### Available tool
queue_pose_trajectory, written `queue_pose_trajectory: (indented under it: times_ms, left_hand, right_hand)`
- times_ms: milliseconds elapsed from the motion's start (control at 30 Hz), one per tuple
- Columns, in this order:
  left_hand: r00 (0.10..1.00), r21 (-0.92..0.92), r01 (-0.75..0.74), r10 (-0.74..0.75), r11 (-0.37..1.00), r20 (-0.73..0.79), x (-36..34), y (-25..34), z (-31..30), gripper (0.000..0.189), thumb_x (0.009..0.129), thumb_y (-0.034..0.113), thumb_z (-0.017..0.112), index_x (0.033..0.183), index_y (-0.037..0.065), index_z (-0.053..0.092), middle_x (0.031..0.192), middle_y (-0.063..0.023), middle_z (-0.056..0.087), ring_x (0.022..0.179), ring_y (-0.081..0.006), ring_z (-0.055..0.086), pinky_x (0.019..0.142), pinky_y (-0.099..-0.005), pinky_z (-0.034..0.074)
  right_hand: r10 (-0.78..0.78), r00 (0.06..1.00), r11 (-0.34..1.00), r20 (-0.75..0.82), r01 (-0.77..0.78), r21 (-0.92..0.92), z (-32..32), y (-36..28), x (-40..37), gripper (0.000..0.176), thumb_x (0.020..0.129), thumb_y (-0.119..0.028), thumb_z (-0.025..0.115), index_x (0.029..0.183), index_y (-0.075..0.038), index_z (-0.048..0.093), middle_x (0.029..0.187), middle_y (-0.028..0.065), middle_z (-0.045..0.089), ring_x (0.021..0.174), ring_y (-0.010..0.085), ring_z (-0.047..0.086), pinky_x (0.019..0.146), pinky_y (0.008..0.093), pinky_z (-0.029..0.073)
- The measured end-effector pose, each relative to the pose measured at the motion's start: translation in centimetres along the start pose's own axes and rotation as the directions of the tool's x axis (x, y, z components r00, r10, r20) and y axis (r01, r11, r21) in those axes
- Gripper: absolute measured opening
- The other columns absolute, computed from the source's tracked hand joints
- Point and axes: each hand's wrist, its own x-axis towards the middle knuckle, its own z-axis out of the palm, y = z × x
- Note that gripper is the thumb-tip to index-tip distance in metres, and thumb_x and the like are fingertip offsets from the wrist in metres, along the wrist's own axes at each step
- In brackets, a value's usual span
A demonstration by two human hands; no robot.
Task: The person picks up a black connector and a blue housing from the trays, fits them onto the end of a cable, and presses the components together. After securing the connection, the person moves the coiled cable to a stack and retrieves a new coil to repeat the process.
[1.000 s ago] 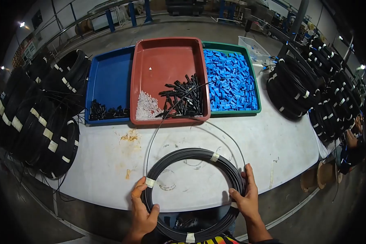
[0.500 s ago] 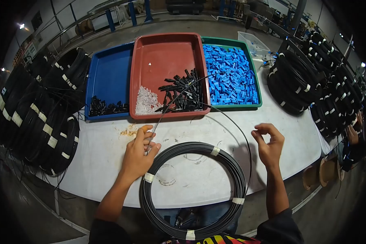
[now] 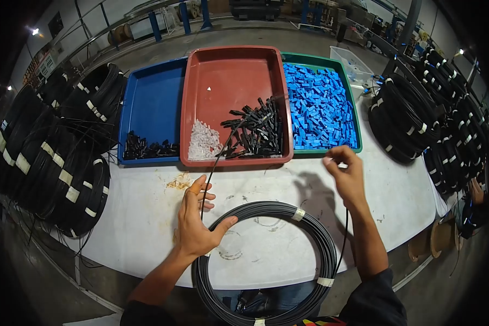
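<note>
A black cable coil bound with white tape lies on the white table at the near edge, partly hanging over it. My left hand rests on the coil's left side, fingers around a thin loose cable end that runs up toward the red tray. My right hand is raised near the green tray, pinching the other loose cable strand, which drops past my forearm to the coil.
The red tray holds black connectors and clear parts. A blue tray holds a few black pieces; the green tray is full of blue parts. Stacked black coils stand at the left and right.
Both hands left the coil's sides. My left hand took the loose end at the coil's left; my right hand rose toward the green tray, pulling a strand up.
</note>
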Motion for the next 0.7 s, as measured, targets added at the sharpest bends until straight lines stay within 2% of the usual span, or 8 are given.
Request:
queue_pose_trajectory:
  times_ms: [100,167,300,367,400,467,567,700]
  left_hand:
    - [1.0,-0.085,-0.012,0.01,0.996,-0.019,0.3,-0.2,0.5,0.08,0.085,0.008,0.082,0.151,-0.005,0.039,0.131,-0.0214,0.058,0.098,-0.0211,0.065,0.083,-0.0314,0.056]
    - [0.982,-0.242,0.181,-0.19,0.953,-0.015,0.6,0.0,0.4,0.046,0.095,-0.001,0.067,0.14,-0.007,0.055,0.123,-0.0203,0.065,0.092,-0.0197,0.07,0.078,-0.0284,0.058]
    - [0.997,-0.099,0.026,-0.019,0.995,0.079,1.6,1.0,0.6,0.025,0.097,-0.008,0.057,0.118,-0.009,0.07,0.108,-0.0183,0.075,0.093,-0.0205,0.075,0.079,-0.0277,0.059]
    - [0.985,-0.049,-0.016,0.024,0.999,0.172,2.2,0.7,0.7,0.027,0.096,-0.009,0.057,0.119,-0.009,0.069,0.108,-0.0191,0.075,0.092,-0.0217,0.075,0.081,-0.0285,0.059]
    - [0.963,-0.003,-0.065,0.064,0.998,0.263,2.3,0.5,0.8,0.029,0.094,-0.011,0.057,0.121,-0.009,0.068,0.108,-0.0199,0.074,0.091,-0.0229,0.076,0.082,-0.0293,0.059]
    - [0.966,-0.034,-0.019,0.027,0.999,0.255,2.5,0.7,0.7,0.029,0.092,-0.004,0.064,0.121,-0.008,0.069,0.108,-0.0216,0.074,0.092,-0.0261,0.075,0.085,-0.0319,0.058]
    - [0.937,0.036,0.043,-0.053,0.998,0.345,2.8,2.0,0.0,0.037,0.09,0.009,0.074,0.122,-0.006,0.068,0.114,-0.0212,0.072,0.103,-0.0303,0.073,0.09,-0.0351,0.056]
    - [0.93,0.238,-0.057,-0.035,0.97,0.365,2.7,2.2,0.2,0.053,0.083,0.025,0.082,0.126,-0.001,0.067,0.117,-0.0156,0.069,0.114,-0.0332,0.062,0.101,-0.0406,0.046]
  right_hand:
    - [0.098,0.99,0.976,-0.099,-0.077,0.203,-2.1,-2.1,0.0,0.015,0.101,-0.017,0.067,0.1,-0.002,0.065,0.077,-0.0003,0.059,0.057,0.0024,0.043,0.049,0.0202,0.033]
    - [0.094,0.982,0.961,-0.165,-0.046,0.272,-2.5,-1.8,-0.2,0.018,0.103,-0.02,0.066,0.104,-0.002,0.064,0.079,0.0015,0.06,0.049,-0.0001,0.034,0.043,0.0186,0.025]
    - [0.09,0.977,0.962,-0.195,-0.035,0.271,-2.4,-1.8,-0.7,0.017,0.102,-0.019,0.067,0.103,-0.002,0.064,0.08,0.0016,0.061,0.056,0.0017,0.043,0.049,0.0177,0.033]
    - [-0.043,0.975,0.987,-0.217,0.075,0.14,-2.0,-1.4,-0.8,0.016,0.101,-0.016,0.068,0.104,-0.001,0.065,0.086,0.0021,0.062,0.068,0.0047,0.053,0.058,0.0179,0.042]
    - [-0.044,0.976,0.987,-0.215,0.076,0.14,-1.8,-1.3,-0.9,0.016,0.101,-0.016,0.068,0.104,-0.001,0.065,0.086,0.0021,0.062,0.068,0.0047,0.053,0.058,0.0179,0.042]
    - [-0.017,0.988,0.987,-0.154,0.041,0.158,-1.5,-1.4,-1.1,0.015,0.1,-0.015,0.069,0.105,0.0,0.065,0.091,0.0019,0.063,0.079,0.0075,0.057,0.067,0.0194,0.047]
    - [-0.023,0.993,0.989,-0.113,0.04,0.145,-1.2,-1.3,-1.4,0.014,0.1,-0.011,0.069,0.106,0.0,0.065,0.093,0.0018,0.063,0.077,0.0053,0.056,0.065,0.019,0.046]
    - [0.0,0.998,0.993,0.06,-0.007,0.117,-0.2,-1.5,-1.4,0.014,0.098,-0.01,0.071,0.107,0.0,0.066,0.09,-0.0007,0.064,0.066,0.001,0.051,0.057,0.019,0.038]
